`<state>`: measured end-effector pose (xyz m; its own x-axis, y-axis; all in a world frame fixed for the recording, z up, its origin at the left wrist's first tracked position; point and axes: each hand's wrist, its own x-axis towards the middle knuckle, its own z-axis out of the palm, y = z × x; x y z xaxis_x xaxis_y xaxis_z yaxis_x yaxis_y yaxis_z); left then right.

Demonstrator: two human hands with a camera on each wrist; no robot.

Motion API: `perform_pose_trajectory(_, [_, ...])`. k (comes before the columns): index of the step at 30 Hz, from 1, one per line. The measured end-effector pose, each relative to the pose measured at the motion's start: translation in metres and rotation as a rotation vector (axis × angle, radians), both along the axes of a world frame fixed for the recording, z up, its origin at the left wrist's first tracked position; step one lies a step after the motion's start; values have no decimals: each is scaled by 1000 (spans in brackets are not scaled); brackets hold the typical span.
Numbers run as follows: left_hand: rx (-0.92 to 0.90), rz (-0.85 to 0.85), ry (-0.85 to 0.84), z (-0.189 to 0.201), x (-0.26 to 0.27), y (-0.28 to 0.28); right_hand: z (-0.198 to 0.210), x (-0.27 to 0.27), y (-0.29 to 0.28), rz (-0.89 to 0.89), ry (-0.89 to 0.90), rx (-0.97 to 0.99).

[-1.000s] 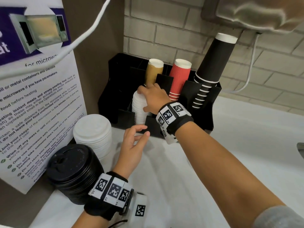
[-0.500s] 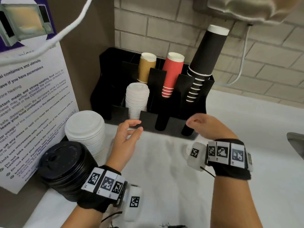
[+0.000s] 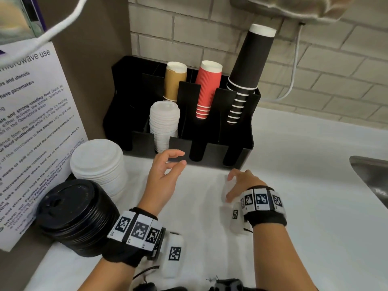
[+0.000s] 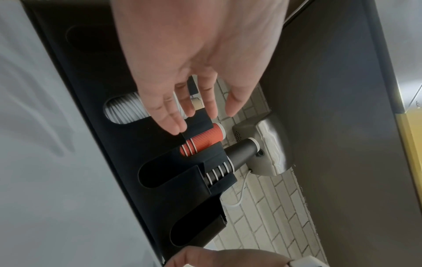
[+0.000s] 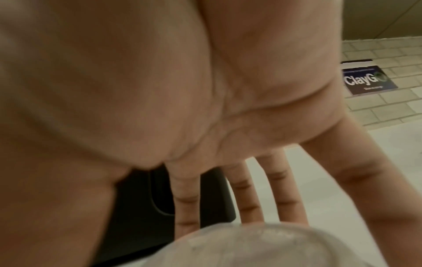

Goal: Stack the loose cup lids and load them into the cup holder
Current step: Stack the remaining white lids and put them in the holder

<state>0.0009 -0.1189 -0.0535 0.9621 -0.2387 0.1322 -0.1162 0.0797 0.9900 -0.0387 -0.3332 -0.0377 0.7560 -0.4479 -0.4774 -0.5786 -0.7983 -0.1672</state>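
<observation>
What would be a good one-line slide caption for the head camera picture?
Both hands, left hand and right hand, hover empty before the cup holder, small white lids already loaded.

A black plastic cup holder (image 3: 239,148) stands at the white bench's (image 3: 294,206) back, holding a stack of white lids (image 3: 163,124); a loose white lid stack (image 3: 98,164) and a black lid stack (image 3: 73,215) sit left.

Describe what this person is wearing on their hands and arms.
Both hands are bare. The left hand and right hand each have a black wristband carrying white tiles printed with black square codes, plus a white pod bearing another code. A grey sleeve edge shows at the right forearm.
</observation>
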Motion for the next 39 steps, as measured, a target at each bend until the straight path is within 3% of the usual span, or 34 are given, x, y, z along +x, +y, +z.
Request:
perform_pose_trajectory(3, [25,-30,2,1,1,-1,-4,0,6,50,17,-49])
perform_pose_trajectory(5, [54,-68,2,2,1,0,-1,2,5,73,4,29])
perform_pose_trajectory(10, [198,-317,22,4,-3,2,34,8,10,218,-267,571])
perform_pose_trajectory(13, [120,-399,38,8,-7,-3,56,7,27,342,-396,755])
perform_pose_trajectory(17, [-20,-353,-17,12,-6,-2,65,6,38,404,-537,874])
perform_pose_trajectory(24, [-79,-263,-33,12,-4,2,63,8,40,373,-614,994])
perform_pose_trajectory(31, [-89,-185,21,13,-4,7,68,41,53,305,-766,905])
perform_pose_trajectory(35, [-54,-138,42,14,-5,11,78,91,64,303,-945,606])
perform_pose_trajectory(39, [-30,-128,57,11,-7,12,83,138,75,421,-839,349])
